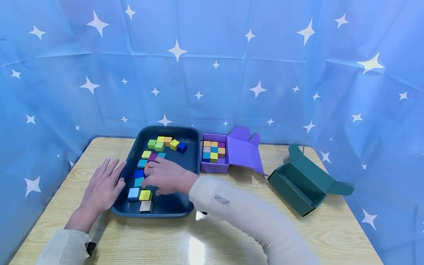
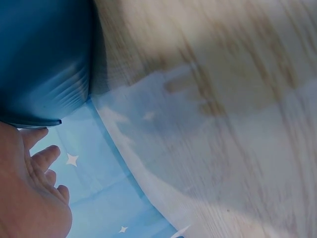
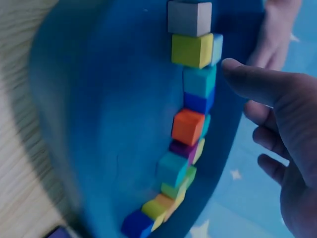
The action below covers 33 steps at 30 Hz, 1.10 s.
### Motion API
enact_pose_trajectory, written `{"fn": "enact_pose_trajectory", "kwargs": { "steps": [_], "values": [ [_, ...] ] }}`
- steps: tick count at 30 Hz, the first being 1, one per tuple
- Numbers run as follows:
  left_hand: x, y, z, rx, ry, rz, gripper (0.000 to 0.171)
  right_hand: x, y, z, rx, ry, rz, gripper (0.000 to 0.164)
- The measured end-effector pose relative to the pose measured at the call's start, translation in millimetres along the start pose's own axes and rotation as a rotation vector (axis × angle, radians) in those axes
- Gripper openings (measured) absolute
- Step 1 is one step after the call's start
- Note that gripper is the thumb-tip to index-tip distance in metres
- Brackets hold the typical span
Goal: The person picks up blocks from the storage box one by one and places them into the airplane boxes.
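Cream-sleeved, the right hand [image 1: 165, 176] is reaching over coloured cubes [image 1: 145, 195] — thumb and fingers apart, holding nothing — in a dark blue tray [image 1: 185, 160], while the left hand [image 1: 103, 184] is lying straight-fingered at its left rim. Rightward, a purple box [image 1: 214, 168] and a green box [image 1: 291, 191] are standing open.
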<state>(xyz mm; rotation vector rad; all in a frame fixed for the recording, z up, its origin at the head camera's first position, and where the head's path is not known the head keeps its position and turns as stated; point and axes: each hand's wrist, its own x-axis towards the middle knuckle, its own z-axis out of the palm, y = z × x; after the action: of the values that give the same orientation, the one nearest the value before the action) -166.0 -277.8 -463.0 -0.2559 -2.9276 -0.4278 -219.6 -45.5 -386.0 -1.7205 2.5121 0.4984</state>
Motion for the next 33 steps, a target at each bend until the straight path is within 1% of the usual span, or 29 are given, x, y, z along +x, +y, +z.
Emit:
{"fn": "enact_pose_trajectory", "kwargs": {
  "steps": [5, 8, 12, 17, 27, 33],
  "values": [
    [0.0, -1.5, 1.7, -0.003, 0.009, 0.016, 0.053, 18.8, -8.6, 1.1, -0.024, -0.065, -0.012, 0.047],
    [0.0, -2.1, 1.1, -0.004, 0.014, 0.021, 0.053, 27.1, -9.8, 1.5, -0.036, -0.081, -0.022, 0.046],
    [-0.3, -2.4, 0.9, -0.008, 0.022, 0.021, 0.052, 32.9, -11.3, 0.2, -0.037, -0.114, -0.042, 0.044],
    [0.2, -3.1, 2.0, -0.010, 0.022, 0.022, 0.053, 35.3, -11.7, 3.6, -0.008, -0.160, -0.032, 0.045],
    [1.7, -2.8, 1.4, -0.014, 0.017, 0.020, 0.053, 42.5, -14.3, 7.8, 0.001, -0.164, -0.020, 0.045],
    [2.2, -3.4, 1.5, -0.015, 0.019, 0.019, 0.053, 46.1, -15.0, 9.8, -0.003, -0.171, -0.003, 0.039]
  ]
}}
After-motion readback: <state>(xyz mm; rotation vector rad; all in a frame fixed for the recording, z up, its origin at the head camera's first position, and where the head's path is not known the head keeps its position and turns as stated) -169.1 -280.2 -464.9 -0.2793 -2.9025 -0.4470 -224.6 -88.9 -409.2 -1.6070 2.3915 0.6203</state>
